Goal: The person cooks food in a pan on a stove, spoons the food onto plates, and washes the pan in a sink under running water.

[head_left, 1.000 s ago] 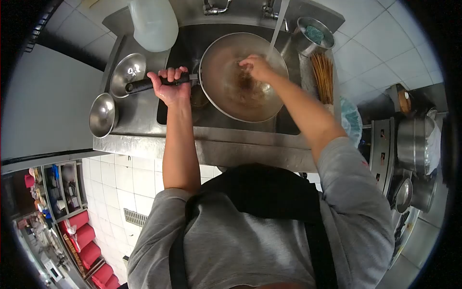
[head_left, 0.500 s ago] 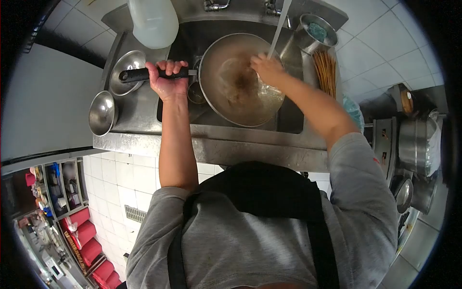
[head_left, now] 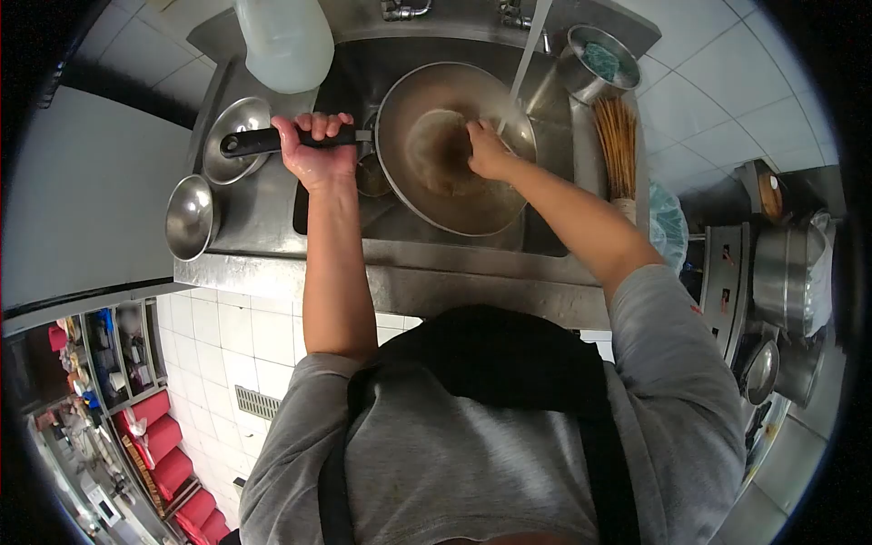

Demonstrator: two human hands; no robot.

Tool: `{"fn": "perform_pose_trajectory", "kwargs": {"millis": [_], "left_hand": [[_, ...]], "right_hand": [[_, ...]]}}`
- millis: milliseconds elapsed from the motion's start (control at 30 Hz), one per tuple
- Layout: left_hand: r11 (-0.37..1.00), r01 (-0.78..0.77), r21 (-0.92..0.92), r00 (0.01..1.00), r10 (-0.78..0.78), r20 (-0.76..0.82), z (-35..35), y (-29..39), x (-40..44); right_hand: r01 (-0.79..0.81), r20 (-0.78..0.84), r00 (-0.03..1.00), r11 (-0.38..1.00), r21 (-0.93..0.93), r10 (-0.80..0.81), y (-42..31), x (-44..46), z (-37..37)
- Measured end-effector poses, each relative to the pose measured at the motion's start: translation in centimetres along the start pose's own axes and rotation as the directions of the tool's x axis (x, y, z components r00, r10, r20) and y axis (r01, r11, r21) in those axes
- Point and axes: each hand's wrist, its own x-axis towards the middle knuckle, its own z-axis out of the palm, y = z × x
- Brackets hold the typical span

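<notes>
A large round wok [head_left: 427,195] with brownish water inside is over the metal sink [head_left: 377,218]. My left hand [head_left: 318,154] is wrapped round its black handle [head_left: 250,143], which points left. Inside the wok, at its right half, is my right hand [head_left: 489,150], with fingers bent down towards the bottom; what they hold, if anything, is hidden. A stream of water [head_left: 530,54] falls into the wok just beyond that hand.
Two metal bowls [head_left: 190,218] and a translucent jug [head_left: 286,45] stand left of the sink. At the right are a metal pot [head_left: 581,77] holding a green scrubber and a bamboo brush [head_left: 617,150]. Taps [head_left: 406,11] line the back; steel pots [head_left: 786,272] stand far right.
My right hand has moved about inside the wok, from near the water stream back towards the middle. The wok and its handle have shifted slightly, with my left hand still round the handle.
</notes>
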Motion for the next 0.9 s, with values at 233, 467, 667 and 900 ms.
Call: {"fn": "perform_pose_trajectory", "kwargs": {"millis": [233,467,667,900], "left_hand": [[0.999,0.008,0.035,0.999,-0.01,0.037,0.4,-1.3,-0.1],[0.995,-0.006,0.101,1.0,0.009,-0.022,1.0,-2.8,1.4],[0.985,0.03,0.168,0.962,0.017,-0.272,-0.1,-6.1,2.7],[0.982,0.09,0.166,0.953,-0.036,-0.302,-0.3,-6.0,2.1]], "right_hand": [[-0.04,0.194,0.979,0.888,0.457,-0.056,-4.1,1.3,-2.8],[-0.074,-0.037,0.996,0.994,0.077,0.077,8.2,1.6,6.8],[-0.675,0.71,0.66,-0.222,0.704,0.245,-5.5,-2.8,3.9],[-0.471,0.486,0.869,-0.146,0.87,0.093,-7.3,-3.3,1.6]]}}
